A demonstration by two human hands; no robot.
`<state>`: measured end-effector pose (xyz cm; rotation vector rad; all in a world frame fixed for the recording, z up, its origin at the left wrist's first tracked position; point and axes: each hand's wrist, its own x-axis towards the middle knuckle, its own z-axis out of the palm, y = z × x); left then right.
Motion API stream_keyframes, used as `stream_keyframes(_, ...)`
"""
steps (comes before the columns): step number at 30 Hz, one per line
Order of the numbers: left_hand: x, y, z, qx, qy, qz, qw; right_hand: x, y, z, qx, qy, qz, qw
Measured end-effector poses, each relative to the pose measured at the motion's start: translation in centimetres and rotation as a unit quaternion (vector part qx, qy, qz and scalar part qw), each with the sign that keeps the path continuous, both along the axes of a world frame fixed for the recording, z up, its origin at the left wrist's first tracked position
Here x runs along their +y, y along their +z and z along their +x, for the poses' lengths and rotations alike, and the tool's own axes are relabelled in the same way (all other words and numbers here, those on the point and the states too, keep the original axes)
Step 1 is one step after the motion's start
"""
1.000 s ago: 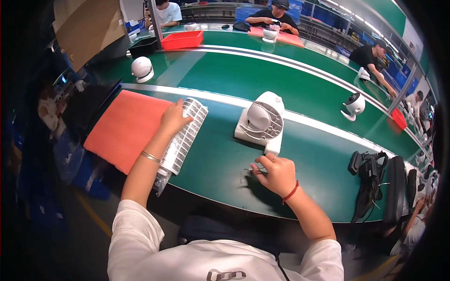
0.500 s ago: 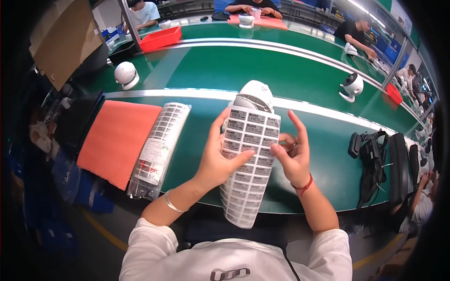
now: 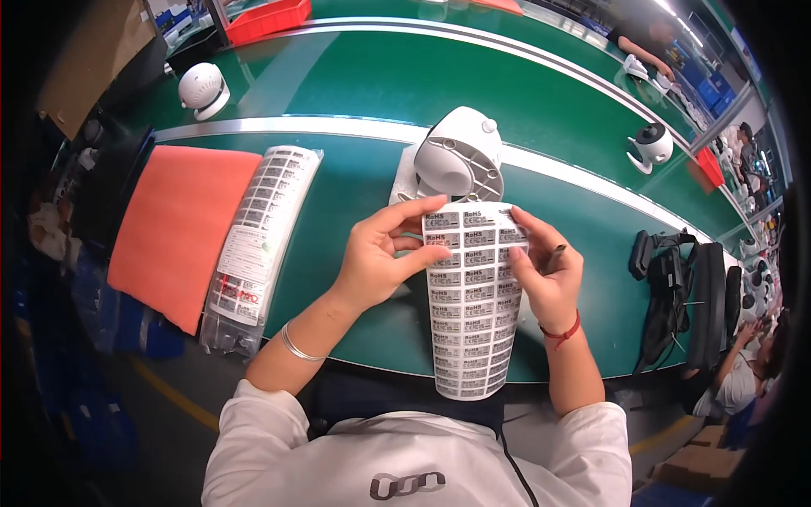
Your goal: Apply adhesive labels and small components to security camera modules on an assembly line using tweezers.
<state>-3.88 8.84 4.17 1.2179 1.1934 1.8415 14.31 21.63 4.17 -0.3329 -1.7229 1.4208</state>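
In front of me I hold a sheet of grey-and-white label stickers [image 3: 473, 313], its lower end hanging toward my body. My left hand [image 3: 380, 258] pinches the sheet's upper left edge between thumb and fingers. At the top right corner, my right hand [image 3: 551, 275] has its index finger and thumb closed on the sheet's edge, where a label looks partly lifted. A small dark tip of something pokes out between the right fingers; I cannot tell what it is. Just beyond the sheet, a white dome-shaped camera [image 3: 456, 156] lies tipped on the green bench with its ribbed base facing me.
An orange mat [image 3: 182, 224] and a plastic-wrapped stack of label sheets [image 3: 262, 220] lie left. Other white cameras stand on the green belt, one at left [image 3: 203, 89], one at right [image 3: 650, 145]. Black straps [image 3: 667, 296] lie right. A red tray [image 3: 269, 19] is at the far left.
My view has tilted downward. The sheet has come away from the camera, uncovering its base, and my right fingers have moved from the sheet's side to its top right corner.
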Motion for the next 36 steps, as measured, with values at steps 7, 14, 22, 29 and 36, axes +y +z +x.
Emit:
stream_keyframes(7,0.0,0.1,-0.1,0.129,0.044,-0.084,0.987,-1.1,1.2,2.0,-0.122,-0.035,-0.046,0.991)
stream_keyframes(14,0.1,-1.0,0.6,0.048,0.001,-0.058,0.997,-0.3,2.0,2.7,-0.175,0.005,-0.064,0.983)
stream_keyframes(22,-0.1,-0.4,1.0,-0.004,-0.036,-0.12,0.992,3.3,1.4,0.9,-0.235,-0.091,0.058,0.966)
stream_keyframes(29,0.1,-0.4,-0.1,0.023,-0.027,-0.143,0.989,4.1,0.1,-5.0,-0.285,-0.103,0.232,0.924)
stream_keyframes(36,0.1,-1.1,-0.5,0.021,-0.004,-0.148,0.989,7.2,1.2,-2.1,-0.326,-0.05,0.194,0.924)
